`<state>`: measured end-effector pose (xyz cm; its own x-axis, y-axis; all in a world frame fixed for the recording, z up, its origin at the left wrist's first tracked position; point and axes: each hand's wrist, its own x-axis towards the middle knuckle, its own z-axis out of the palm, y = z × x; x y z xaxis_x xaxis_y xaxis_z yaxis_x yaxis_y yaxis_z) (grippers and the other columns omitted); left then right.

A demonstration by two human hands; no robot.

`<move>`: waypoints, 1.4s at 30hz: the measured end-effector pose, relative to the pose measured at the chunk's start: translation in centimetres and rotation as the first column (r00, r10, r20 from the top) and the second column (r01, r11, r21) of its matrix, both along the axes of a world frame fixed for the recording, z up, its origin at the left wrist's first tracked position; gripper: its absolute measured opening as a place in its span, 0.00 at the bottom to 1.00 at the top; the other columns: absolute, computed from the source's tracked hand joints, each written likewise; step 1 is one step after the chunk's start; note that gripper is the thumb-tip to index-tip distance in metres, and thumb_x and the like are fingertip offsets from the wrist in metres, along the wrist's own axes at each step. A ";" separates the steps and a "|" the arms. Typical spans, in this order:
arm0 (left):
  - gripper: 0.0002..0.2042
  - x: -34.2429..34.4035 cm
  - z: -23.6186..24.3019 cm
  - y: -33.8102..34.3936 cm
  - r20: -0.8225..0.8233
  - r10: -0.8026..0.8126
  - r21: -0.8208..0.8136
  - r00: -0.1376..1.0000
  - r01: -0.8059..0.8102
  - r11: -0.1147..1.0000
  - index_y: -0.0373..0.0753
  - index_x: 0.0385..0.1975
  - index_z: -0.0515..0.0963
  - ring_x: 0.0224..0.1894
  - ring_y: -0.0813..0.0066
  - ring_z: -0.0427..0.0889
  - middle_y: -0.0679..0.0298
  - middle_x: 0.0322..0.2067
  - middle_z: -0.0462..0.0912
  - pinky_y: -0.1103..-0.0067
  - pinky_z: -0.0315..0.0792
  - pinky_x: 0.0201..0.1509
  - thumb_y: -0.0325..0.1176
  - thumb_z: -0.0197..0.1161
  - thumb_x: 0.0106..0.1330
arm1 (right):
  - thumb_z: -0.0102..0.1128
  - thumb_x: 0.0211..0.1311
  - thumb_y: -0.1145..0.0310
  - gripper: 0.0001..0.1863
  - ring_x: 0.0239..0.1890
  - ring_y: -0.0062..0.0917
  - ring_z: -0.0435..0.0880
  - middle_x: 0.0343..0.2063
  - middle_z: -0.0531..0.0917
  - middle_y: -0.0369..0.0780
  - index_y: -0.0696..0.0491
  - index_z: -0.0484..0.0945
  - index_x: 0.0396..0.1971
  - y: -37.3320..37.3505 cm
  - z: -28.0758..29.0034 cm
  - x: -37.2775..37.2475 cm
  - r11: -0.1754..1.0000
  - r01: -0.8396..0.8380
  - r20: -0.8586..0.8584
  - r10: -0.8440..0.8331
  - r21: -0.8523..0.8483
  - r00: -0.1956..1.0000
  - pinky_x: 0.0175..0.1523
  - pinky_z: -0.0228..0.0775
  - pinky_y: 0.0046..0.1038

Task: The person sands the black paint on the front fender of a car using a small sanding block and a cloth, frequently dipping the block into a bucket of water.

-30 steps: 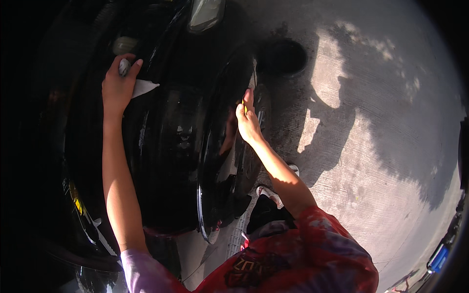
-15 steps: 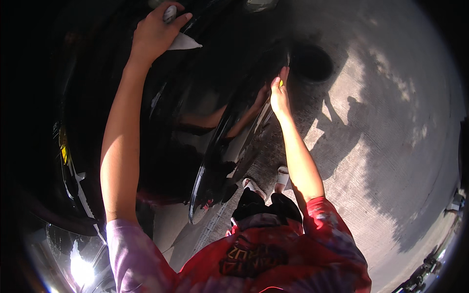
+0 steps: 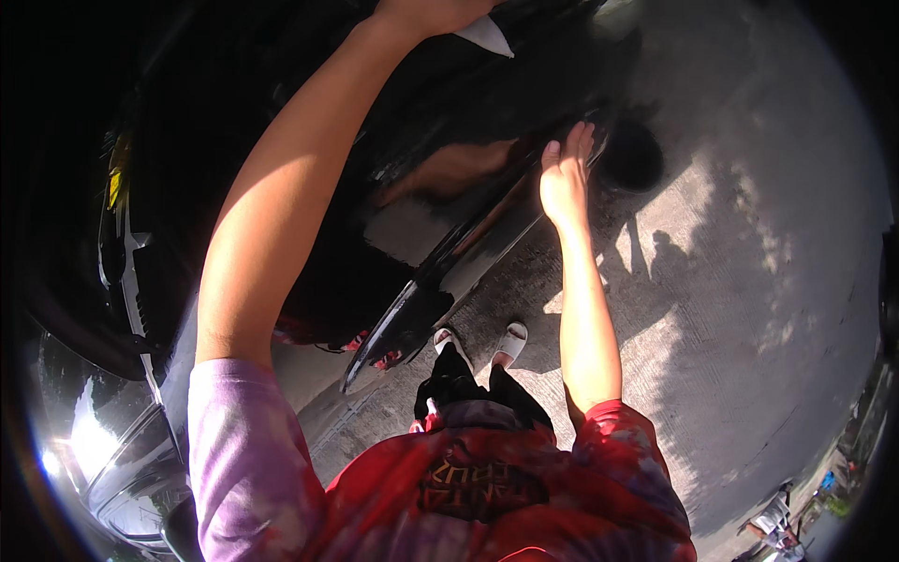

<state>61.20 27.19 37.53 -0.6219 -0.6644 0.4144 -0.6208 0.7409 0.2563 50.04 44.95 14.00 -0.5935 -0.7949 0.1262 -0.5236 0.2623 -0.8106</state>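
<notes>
My left hand (image 3: 435,13) is at the top edge, partly cut off by the frame. It is closed on a white cloth (image 3: 487,37), whose pointed corner sticks out past the fingers, against the glossy black body of a car (image 3: 440,178). Lower and to the right, my right hand (image 3: 566,178) has its fingers stretched out and its thumb apart. It is along the car's lower side edge; whether it touches the panel I cannot tell. No object shows in it. Both arms mirror faintly in the paint.
Sunlit concrete (image 3: 674,365) with shadows spreads to the right. A dark wheel (image 3: 632,156) lies beyond my right hand. At the lower left the car's front gleams around a headlight (image 3: 131,510), below a yellow strip (image 3: 115,187). My feet wear white sandals (image 3: 510,342).
My left hand has slid right and farther up with the cloth. My right hand has shifted slightly right. A small yellow spot by its thumb no longer shows. My view has turned somewhat.
</notes>
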 end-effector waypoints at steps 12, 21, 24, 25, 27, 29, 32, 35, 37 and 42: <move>0.18 -1.3 -1.4 -1.0 -0.023 -0.045 -0.007 0.999 0.045 0.999 0.41 0.47 0.81 0.51 0.43 0.83 0.47 0.45 0.86 0.57 0.76 0.55 0.44 0.70 0.62 | 0.39 0.80 0.53 0.37 0.81 0.45 0.41 0.79 0.40 0.51 0.60 0.45 0.77 3.3 3.9 3.9 0.964 -0.027 -0.121 0.061 0.265 0.991 0.78 0.32 0.62; 0.18 -0.3 -0.6 -1.2 -0.018 -0.059 0.070 0.998 0.060 0.996 0.39 0.49 0.80 0.53 0.43 0.82 0.48 0.48 0.85 0.56 0.76 0.58 0.42 0.68 0.64 | 0.40 0.81 0.50 0.32 0.71 0.41 0.69 0.69 0.70 0.50 0.58 0.64 0.71 9.5 6.2 -1.5 0.917 0.281 0.540 -0.089 -0.284 0.837 0.75 0.59 0.38; 0.18 -0.6 -0.7 -0.7 -0.004 -0.090 0.065 0.996 0.090 0.994 0.39 0.48 0.81 0.52 0.44 0.83 0.47 0.47 0.85 0.56 0.76 0.58 0.43 0.68 0.64 | 0.38 0.82 0.55 0.29 0.69 0.44 0.72 0.67 0.72 0.52 0.63 0.66 0.68 5.9 5.4 -2.9 0.857 0.358 0.088 -0.351 -0.371 0.932 0.73 0.63 0.40; 0.18 -0.5 -0.5 -0.6 0.002 -0.090 0.053 0.996 0.090 0.995 0.39 0.48 0.81 0.52 0.44 0.83 0.47 0.47 0.85 0.56 0.76 0.58 0.43 0.68 0.64 | 0.40 0.82 0.55 0.30 0.72 0.46 0.68 0.69 0.69 0.54 0.64 0.64 0.70 4.4 4.2 -1.4 0.901 0.269 0.028 -0.277 -0.339 0.961 0.75 0.58 0.39; 0.17 0.1 -0.7 -0.4 -0.028 -0.108 0.044 0.994 0.110 0.993 0.39 0.47 0.81 0.51 0.43 0.83 0.47 0.47 0.85 0.56 0.76 0.57 0.42 0.68 0.64 | 0.44 0.80 0.58 0.34 0.80 0.48 0.47 0.77 0.50 0.55 0.63 0.50 0.75 3.5 0.5 4.3 0.993 -0.003 -0.010 0.001 -0.120 1.000 0.79 0.44 0.49; 0.17 1.3 -0.7 -0.7 -0.027 -0.077 0.028 0.997 0.078 0.997 0.39 0.47 0.81 0.51 0.43 0.84 0.47 0.46 0.86 0.56 0.77 0.57 0.42 0.68 0.64 | 0.45 0.78 0.58 0.41 0.80 0.54 0.33 0.80 0.34 0.50 0.57 0.36 0.78 5.2 0.4 12.0 0.996 -0.073 -0.050 0.071 -0.045 0.996 0.76 0.34 0.65; 0.17 2.1 -0.9 0.0 0.005 -0.014 0.042 1.000 0.014 0.999 0.38 0.47 0.81 0.51 0.43 0.84 0.46 0.46 0.86 0.55 0.77 0.57 0.42 0.68 0.64 | 0.38 0.80 0.52 0.39 0.81 0.49 0.36 0.79 0.37 0.54 0.61 0.41 0.78 0.8 1.3 5.5 0.988 -0.021 0.086 0.007 0.153 0.996 0.79 0.34 0.58; 0.17 -2.2 0.8 1.8 -0.027 -0.108 0.072 0.994 0.110 0.991 0.38 0.47 0.81 0.51 0.43 0.83 0.46 0.45 0.85 0.56 0.77 0.56 0.41 0.67 0.64 | 0.33 0.81 0.48 0.38 0.80 0.50 0.43 0.77 0.47 0.58 0.65 0.51 0.75 -2.7 -3.5 -13.2 0.985 0.143 0.039 -0.147 0.099 0.988 0.81 0.40 0.42; 0.17 -1.8 -0.7 0.3 -0.052 -0.080 0.027 0.995 0.082 0.996 0.38 0.47 0.80 0.50 0.43 0.84 0.47 0.45 0.85 0.56 0.77 0.55 0.42 0.67 0.64 | 0.34 0.81 0.48 0.37 0.79 0.53 0.46 0.76 0.48 0.58 0.64 0.53 0.74 -3.3 -1.7 -10.7 0.993 0.083 0.040 -0.087 0.090 0.995 0.81 0.44 0.42; 0.15 -0.4 -1.2 -0.5 0.027 -0.005 0.029 1.000 0.004 1.000 0.39 0.45 0.80 0.49 0.42 0.83 0.47 0.45 0.85 0.54 0.77 0.54 0.42 0.67 0.65 | 0.37 0.80 0.52 0.35 0.80 0.48 0.43 0.79 0.43 0.48 0.57 0.48 0.77 0.6 1.2 2.9 0.982 0.013 -0.079 0.002 0.186 0.997 0.79 0.47 0.49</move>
<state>60.75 26.66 36.36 -0.6357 -0.6732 0.3778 -0.6247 0.7361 0.2605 52.98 45.50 15.18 -0.5920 -0.8056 0.0229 -0.5820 0.4077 -0.7036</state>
